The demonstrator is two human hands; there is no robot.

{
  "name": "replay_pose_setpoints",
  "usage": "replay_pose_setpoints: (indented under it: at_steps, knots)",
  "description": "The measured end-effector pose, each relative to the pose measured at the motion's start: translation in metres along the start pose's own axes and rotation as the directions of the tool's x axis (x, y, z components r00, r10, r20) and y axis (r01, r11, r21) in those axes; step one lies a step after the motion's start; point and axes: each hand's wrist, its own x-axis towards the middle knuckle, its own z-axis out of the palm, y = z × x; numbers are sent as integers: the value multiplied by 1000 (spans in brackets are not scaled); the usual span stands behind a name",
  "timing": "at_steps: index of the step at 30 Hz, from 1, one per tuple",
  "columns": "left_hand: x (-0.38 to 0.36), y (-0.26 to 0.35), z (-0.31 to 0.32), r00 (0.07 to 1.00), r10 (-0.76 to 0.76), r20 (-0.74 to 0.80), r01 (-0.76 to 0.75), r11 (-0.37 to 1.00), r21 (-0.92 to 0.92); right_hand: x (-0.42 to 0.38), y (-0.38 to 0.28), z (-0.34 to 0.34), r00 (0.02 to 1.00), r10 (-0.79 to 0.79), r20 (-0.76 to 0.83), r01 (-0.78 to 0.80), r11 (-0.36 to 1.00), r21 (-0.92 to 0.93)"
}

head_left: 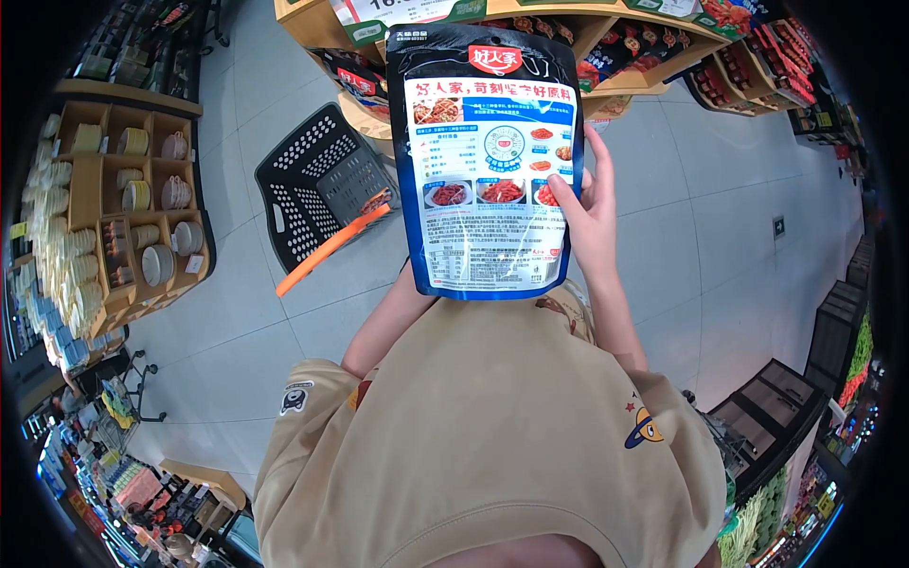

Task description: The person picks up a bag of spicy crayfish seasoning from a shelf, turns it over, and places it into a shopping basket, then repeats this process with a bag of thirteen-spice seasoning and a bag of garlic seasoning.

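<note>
A blue, black and white food pouch [492, 170] is held up in front of my chest, its printed back with small food pictures facing me. My right hand [589, 194] grips its right edge, with the thumb on the front. The pouch hides my left hand; only the left forearm shows, reaching up behind the lower left of the pouch. A dark grey shopping basket [317, 180] with an orange handle [327, 251] stands to the left of the pouch.
Wooden display shelves [592, 43] with packets and price signs are just beyond the pouch. A wooden rack [114, 213] of bowls and dishes stands at the left. Dark crates [772, 407] are at the lower right. Grey floor tiles [701, 237] lie between the displays.
</note>
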Motion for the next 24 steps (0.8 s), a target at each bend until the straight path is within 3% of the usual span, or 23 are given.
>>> replay_pose_setpoints:
  at_steps: [23, 24]
  knots:
    - [2, -11, 8, 997, 73, -1, -73, 996, -48, 3, 1, -12, 998, 43, 45, -42, 999, -34]
    - [2, -13, 8, 997, 78, -5, -78, 996, -53, 5, -1, -13, 1000, -9, -10, 8, 999, -42]
